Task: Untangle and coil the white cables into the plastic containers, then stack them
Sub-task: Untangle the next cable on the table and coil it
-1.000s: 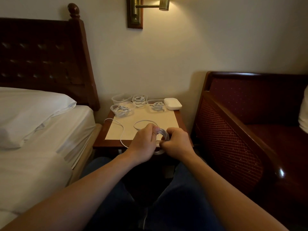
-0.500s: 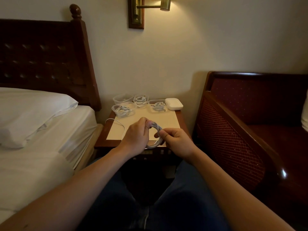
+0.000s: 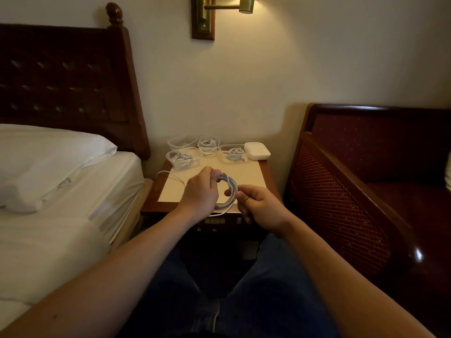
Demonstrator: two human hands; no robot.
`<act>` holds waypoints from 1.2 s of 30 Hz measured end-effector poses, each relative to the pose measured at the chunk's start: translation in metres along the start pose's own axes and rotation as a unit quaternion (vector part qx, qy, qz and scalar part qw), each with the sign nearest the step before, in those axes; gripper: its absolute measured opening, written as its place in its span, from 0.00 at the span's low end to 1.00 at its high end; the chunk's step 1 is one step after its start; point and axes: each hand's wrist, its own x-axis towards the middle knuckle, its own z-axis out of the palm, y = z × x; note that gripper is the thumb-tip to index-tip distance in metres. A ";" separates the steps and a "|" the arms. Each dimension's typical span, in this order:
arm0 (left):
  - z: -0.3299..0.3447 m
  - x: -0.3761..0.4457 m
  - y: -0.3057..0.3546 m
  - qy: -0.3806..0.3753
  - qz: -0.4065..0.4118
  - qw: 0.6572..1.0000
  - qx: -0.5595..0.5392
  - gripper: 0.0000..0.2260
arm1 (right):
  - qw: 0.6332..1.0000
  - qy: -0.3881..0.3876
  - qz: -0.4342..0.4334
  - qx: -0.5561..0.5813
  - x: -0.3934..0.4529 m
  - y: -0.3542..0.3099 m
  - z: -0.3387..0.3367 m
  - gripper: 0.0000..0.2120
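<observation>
Left hand point(image 3: 200, 189) gripped white cable coil point(image 3: 228, 191) above worktop point(image 3: 244, 173), right hand point(image 3: 258, 206) pinched coil's near edge, fingers curled.

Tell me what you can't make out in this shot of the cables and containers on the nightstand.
Head view only:
- The left hand covers the left side of the coiled cable; its loop count is unclear.
- The loose cable tail runs behind that hand; its end is hidden.
- Connector types in the three filled containers are too small.
- The white lidded box hides its contents.
</observation>
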 end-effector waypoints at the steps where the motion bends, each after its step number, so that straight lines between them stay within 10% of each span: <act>1: 0.001 -0.001 -0.003 0.000 0.006 1.000 0.010 0.15 | 0.999 -0.004 0.007 -0.031 0.001 0.000 0.000 0.12; 15: 0.016 -0.020 -0.007 0.056 0.047 0.996 0.044 0.08 | 0.951 -0.011 -0.058 -0.305 0.005 -0.015 -0.009 0.12; 24: 0.012 -0.012 -0.003 0.085 0.027 0.995 0.049 0.13 | 0.995 0.051 0.040 0.075 0.000 -0.018 0.014 0.12; 30: 0.004 -0.010 -0.002 0.062 0.054 0.996 0.024 0.14 | 0.993 0.106 0.021 -0.048 0.007 -0.016 0.011 0.09; 36: -0.026 -0.003 0.001 -0.123 -0.009 0.980 -0.155 0.15 | 0.994 0.094 0.048 0.024 0.003 0.001 -0.003 0.10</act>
